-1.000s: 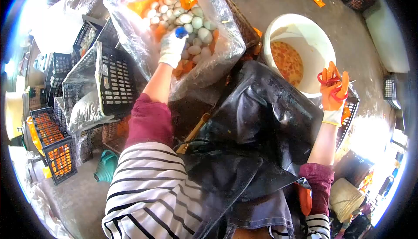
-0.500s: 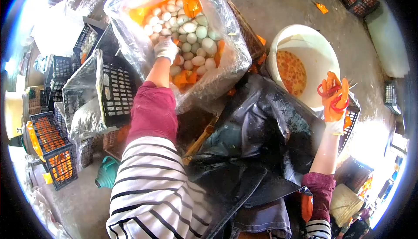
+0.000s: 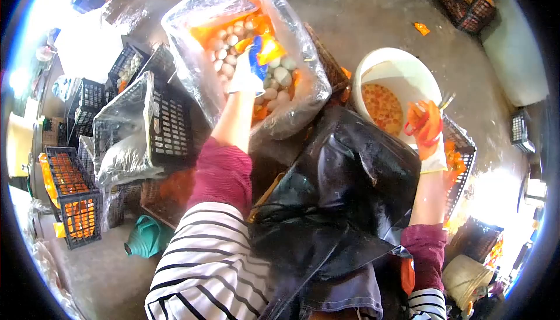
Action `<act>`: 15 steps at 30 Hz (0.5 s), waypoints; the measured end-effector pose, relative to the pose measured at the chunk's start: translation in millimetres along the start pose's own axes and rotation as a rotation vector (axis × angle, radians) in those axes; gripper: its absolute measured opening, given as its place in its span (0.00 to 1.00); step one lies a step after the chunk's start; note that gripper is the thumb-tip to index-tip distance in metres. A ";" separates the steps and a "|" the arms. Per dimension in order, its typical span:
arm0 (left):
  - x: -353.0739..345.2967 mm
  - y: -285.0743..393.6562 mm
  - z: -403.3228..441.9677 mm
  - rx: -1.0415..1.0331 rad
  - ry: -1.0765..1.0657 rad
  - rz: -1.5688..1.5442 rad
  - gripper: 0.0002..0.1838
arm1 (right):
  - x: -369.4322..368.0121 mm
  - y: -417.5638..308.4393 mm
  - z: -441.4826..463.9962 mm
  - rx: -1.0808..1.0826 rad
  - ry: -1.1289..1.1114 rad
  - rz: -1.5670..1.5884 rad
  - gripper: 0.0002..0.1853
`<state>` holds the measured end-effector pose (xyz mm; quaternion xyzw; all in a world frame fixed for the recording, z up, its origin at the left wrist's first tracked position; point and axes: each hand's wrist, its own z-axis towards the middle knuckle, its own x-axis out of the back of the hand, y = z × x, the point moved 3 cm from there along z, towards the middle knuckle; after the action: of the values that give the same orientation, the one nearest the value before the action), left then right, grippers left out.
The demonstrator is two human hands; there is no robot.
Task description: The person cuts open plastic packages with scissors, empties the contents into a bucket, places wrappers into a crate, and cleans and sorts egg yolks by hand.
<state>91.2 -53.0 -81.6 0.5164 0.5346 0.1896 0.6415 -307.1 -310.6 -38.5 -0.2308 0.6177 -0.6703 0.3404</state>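
My left hand [image 3: 249, 70], in a white glove with blue on it, reaches into a plastic-lined crate [image 3: 185, 52]. Its fingers close on a piece of orange plastic [image 3: 269, 49], above pale eggs [image 3: 282, 76]. Part of the grip is hidden. Near the right rim of a white bucket [image 3: 407, 69], my right hand [image 3: 426, 134] wears an orange glove. Red loops, apparently scissor handles [image 3: 421, 139], lie around its fingers, and a narrow tip shows beyond them. Orange-yellow liquid with round yolk-like pieces [image 3: 382, 107] fills the bucket's bottom.
Black crates [image 3: 169, 127] stand at the left, one with a plastic liner. A green container [image 3: 146, 237] lies on the floor. Behind my right hand is a crate [image 3: 461, 174] with orange plastic. A black apron [image 3: 332, 180] covers my lap.
My left hand has lifted from the eggs and moved right, now with orange plastic at its fingers. My right hand has shifted left and turned, its fingers now pointing over the bucket's rim.
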 end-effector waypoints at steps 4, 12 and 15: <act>-113.6 -12.1 -29.2 -0.158 -0.108 0.302 0.16 | 12.3 15.3 -2.9 -0.423 0.199 0.017 0.16; -257.2 -90.5 -102.2 0.271 -0.353 -0.211 0.22 | 20.6 61.8 -5.1 -0.214 0.019 -0.110 0.15; -253.4 -128.6 -101.0 0.361 -0.258 -0.255 0.26 | 20.8 50.2 -9.9 -0.226 -0.062 -0.431 0.17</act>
<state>-127.9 -258.8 -58.0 0.5709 0.5341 -0.0587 0.6207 -319.6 -319.7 -91.6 -0.4146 0.6143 -0.6468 0.1803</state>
